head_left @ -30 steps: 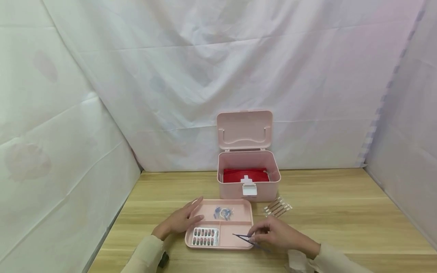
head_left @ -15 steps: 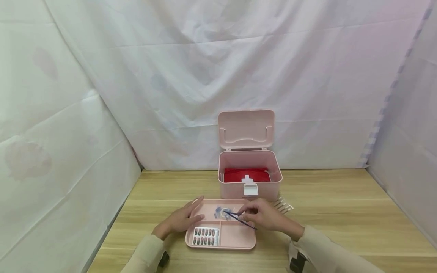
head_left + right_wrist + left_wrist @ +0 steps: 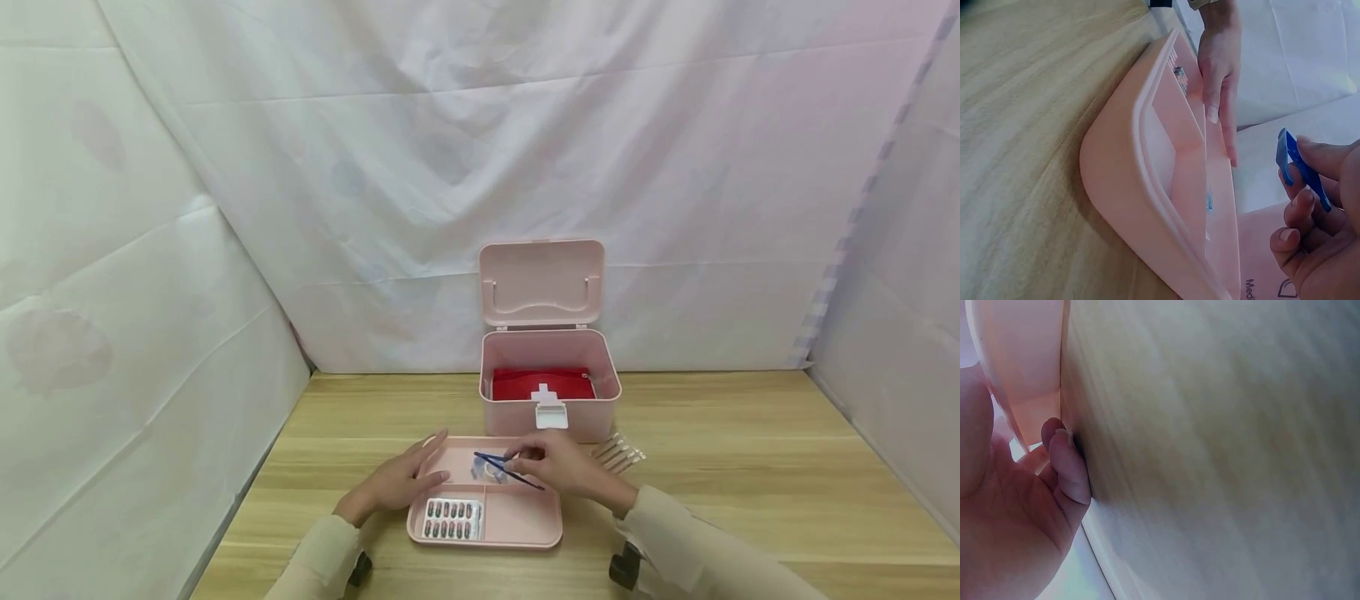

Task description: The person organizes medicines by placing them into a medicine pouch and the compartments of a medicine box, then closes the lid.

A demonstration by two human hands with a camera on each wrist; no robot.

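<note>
In the head view a pale pink divided tray [image 3: 525, 515] lies on the wooden table. My right hand [image 3: 558, 463] is above its back compartment, thumb and index finger pinching blue tweezers [image 3: 528, 481] whose arms spread in a V. Beneath the tweezers lies a small clear packet with blue and white pieces [image 3: 480, 470], partly covered. My left hand [image 3: 393, 485] rests at the tray's left edge, thumb and index finger extended over the rim. The left wrist view shows its outer fingers [image 3: 1067, 464] against the tray's side. A capsule blister pack [image 3: 452, 519] fills the front left compartment.
Behind the tray stands a pink box [image 3: 506, 415] with its lid [image 3: 542, 279] raised and a red pouch [image 3: 540, 385] inside. Packaged swabs [image 3: 619, 455] lie right of the tray, beside the box. White cloth [image 3: 390, 208] hangs at the back and sides.
My right hand has carried the tweezers from the tray's front right compartment back and left, over the packet in the back compartment. The left hand has stayed at the tray's left edge.
</note>
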